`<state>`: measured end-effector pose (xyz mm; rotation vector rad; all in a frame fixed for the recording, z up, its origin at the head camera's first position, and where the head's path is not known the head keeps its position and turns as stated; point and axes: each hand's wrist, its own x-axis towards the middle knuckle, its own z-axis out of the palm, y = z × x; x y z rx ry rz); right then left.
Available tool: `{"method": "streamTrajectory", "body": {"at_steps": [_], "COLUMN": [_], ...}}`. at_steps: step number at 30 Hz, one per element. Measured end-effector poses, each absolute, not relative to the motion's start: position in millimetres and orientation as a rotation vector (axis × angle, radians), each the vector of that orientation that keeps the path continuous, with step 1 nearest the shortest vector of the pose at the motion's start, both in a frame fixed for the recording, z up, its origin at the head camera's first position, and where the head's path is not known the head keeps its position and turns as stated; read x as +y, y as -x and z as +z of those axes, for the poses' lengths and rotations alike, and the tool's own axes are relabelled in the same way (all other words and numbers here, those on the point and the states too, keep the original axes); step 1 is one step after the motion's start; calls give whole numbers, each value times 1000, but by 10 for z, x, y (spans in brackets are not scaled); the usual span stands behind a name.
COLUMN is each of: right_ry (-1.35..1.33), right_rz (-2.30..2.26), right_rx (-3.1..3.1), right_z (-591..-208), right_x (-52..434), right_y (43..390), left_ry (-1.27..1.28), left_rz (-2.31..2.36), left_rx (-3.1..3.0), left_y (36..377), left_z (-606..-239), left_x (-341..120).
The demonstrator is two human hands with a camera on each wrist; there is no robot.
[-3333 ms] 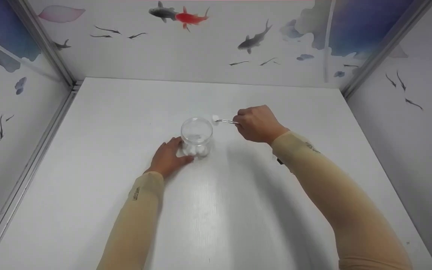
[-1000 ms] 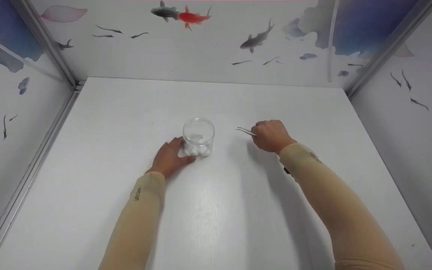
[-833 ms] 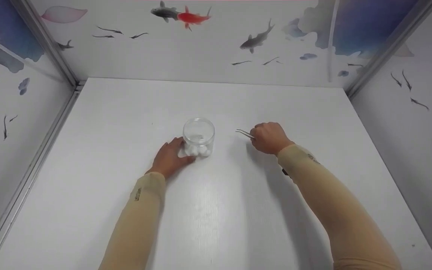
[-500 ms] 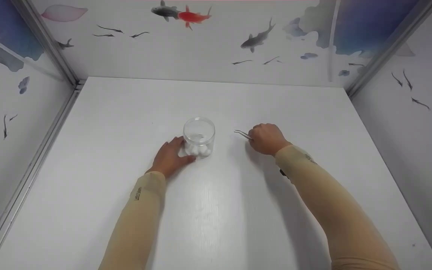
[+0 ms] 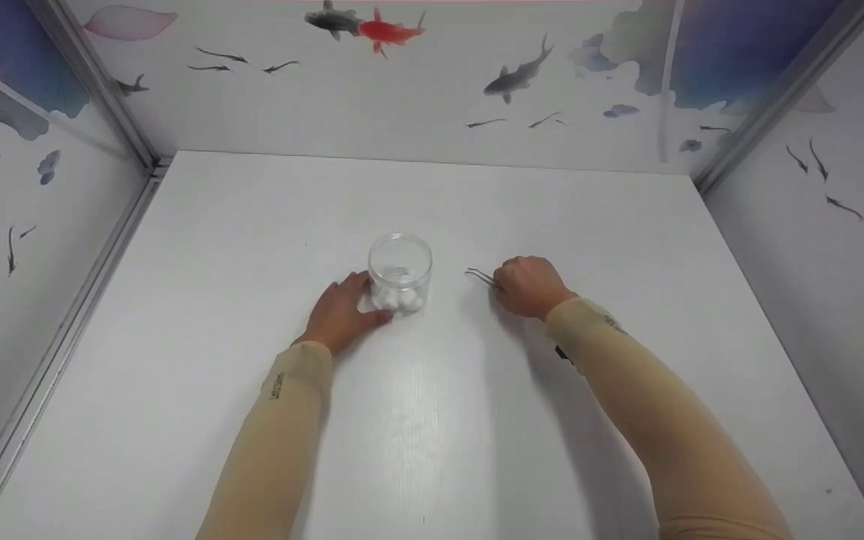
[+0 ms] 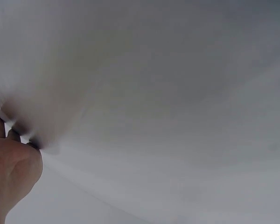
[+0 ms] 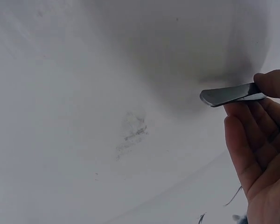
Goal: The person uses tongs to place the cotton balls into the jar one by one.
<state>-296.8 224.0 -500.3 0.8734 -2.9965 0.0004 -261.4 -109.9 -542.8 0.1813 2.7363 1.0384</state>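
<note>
In the head view a clear round jar (image 5: 400,262) stands on the white table, with several white cotton balls (image 5: 402,298) at its bottom. My left hand (image 5: 337,315) holds the jar from the left, fingers along its side and thumb at its front. To the right of the jar my right hand (image 5: 528,286) grips metal tweezers (image 5: 480,276), whose bent tips point left toward the jar. No cotton ball shows between the tips. The right wrist view shows the rear end of the tweezers (image 7: 224,95) pinched between thumb and fingers.
The white table (image 5: 252,210) meets a back wall (image 5: 402,97) and side walls printed with fish and petals. Metal frame posts (image 5: 94,82) stand at the corners. In the right wrist view, a grey smudge (image 7: 135,128) marks the white surface.
Earlier the tweezers held a white cotton ball close beside the jar; their tips are bare now. My right hand moved right, then slightly back left and nearer. The left hand stayed on the jar.
</note>
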Motion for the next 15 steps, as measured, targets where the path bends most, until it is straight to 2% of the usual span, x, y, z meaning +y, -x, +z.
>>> {"method": "streamTrajectory", "body": {"at_steps": [8,15], "right_ry": [-829,-899], "right_rz": [15,61], "right_rx": [-3031,-2939], "right_z": [-5035,-5042], "right_x": [2228,2274], "right_y": [2939,2936], "left_ry": [-222,-246], "left_rz": [1042,1025], "left_rx": [2736,2742], "left_y": [2611,2616], "left_z": [-5430,-5445], "left_x": [-1100,-1134]}}
